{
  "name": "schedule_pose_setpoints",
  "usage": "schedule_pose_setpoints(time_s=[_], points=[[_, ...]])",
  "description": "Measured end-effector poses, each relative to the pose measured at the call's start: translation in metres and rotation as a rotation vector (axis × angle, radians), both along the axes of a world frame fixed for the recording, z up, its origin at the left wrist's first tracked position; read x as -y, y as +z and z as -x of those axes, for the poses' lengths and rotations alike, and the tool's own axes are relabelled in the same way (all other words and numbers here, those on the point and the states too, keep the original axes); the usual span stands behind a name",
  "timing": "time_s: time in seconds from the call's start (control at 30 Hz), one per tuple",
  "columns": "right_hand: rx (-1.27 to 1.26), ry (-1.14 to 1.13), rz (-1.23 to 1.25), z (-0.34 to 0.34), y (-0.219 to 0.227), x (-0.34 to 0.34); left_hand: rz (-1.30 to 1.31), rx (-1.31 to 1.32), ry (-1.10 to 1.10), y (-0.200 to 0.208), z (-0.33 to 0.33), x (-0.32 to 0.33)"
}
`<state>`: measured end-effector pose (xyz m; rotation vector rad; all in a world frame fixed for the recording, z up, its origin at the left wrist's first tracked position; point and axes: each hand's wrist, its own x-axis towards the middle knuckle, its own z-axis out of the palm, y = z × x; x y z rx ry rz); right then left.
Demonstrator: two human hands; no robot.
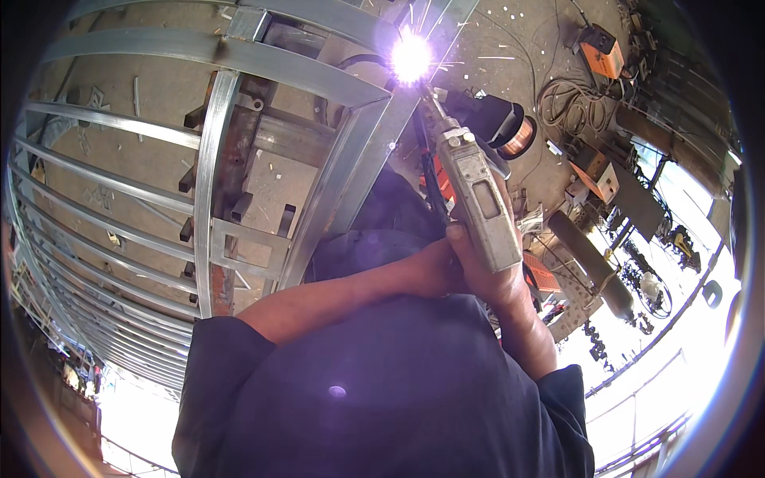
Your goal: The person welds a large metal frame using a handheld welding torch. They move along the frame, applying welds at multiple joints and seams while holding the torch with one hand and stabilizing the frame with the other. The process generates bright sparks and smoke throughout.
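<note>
My right hand (488,275) is wrapped around the grey, boxy body of a welding gun (474,187), its thumb along the gun's left side. The gun slants up and away from me, and a glaring white-violet arc (410,60) burns at its tip with sparks flying off. The arc sits at the corner of a galvanized steel frame (370,131), where its glare hides the joint. Crossing in front of my body, my left hand (438,269) meets the right hand below the gun. Its fingers are hidden there. A dark cable (430,171) hangs beside the gun.
Parallel steel bars (111,167) of the frame spread to the left. A copper wire spool (519,137) stands just right of the gun. Beyond it lie coiled cables (570,103), an orange machine (602,57) and a gas cylinder (590,263).
</note>
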<state>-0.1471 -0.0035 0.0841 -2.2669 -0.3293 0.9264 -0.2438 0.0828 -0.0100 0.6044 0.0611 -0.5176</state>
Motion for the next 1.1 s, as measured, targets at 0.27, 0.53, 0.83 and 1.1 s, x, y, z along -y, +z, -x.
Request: schedule_pose_setpoints(time_s=[0.27, 0.53, 0.83, 1.1], points=[[-0.124, -0.133, -0.009, 0.005, 0.0, 0.002, 0.009, 0.004, -0.03, 0.001, -0.002, 0.001], [0.02, 0.001, -0.043, 0.0, 0.001, 0.0, -0.01, 0.081, 0.04, -0.004, 0.005, 0.005], [-0.107, -0.104, 0.004, 0.007, -0.001, 0.005, -0.024, 0.072, 0.014, 0.005, -0.004, -0.003], [-0.053, -0.088, -0.045, 0.007, -0.002, 0.005, -0.045, 0.024, -0.081, -0.006, 0.006, 0.007]])
